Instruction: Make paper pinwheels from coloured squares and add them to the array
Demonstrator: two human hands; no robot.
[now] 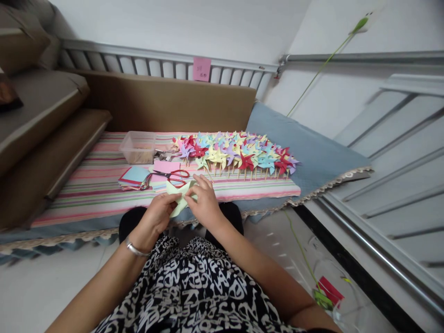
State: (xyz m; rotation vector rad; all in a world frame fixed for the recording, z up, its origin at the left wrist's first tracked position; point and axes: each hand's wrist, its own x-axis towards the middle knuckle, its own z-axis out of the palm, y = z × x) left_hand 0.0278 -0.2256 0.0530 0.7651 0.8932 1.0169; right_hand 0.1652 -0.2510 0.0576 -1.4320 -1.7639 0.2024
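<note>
Between my two hands, above the front edge of the striped cloth, is a pale green paper pinwheel (179, 206), its blades partly hidden by my fingers. My left hand (161, 210) pinches it from the left, thumb and fingers pressed on the paper. From the right, my right hand (203, 196) has its thumb and forefinger closed at the middle of the paper, with the other fingers raised. Just beyond lie red-handled scissors (176, 175), on pink paper squares (166, 166). A stack of coloured paper squares (133, 178) sits left of them.
Many finished pinwheels on sticks (236, 152) crowd the right of the striped cloth (86, 185). A clear plastic box (138, 148) with small sticks stands behind the paper stack. Cardboard (166, 104) leans at the back; boxes (38, 106) rise at left. A clear bin (312, 277) stands lower right.
</note>
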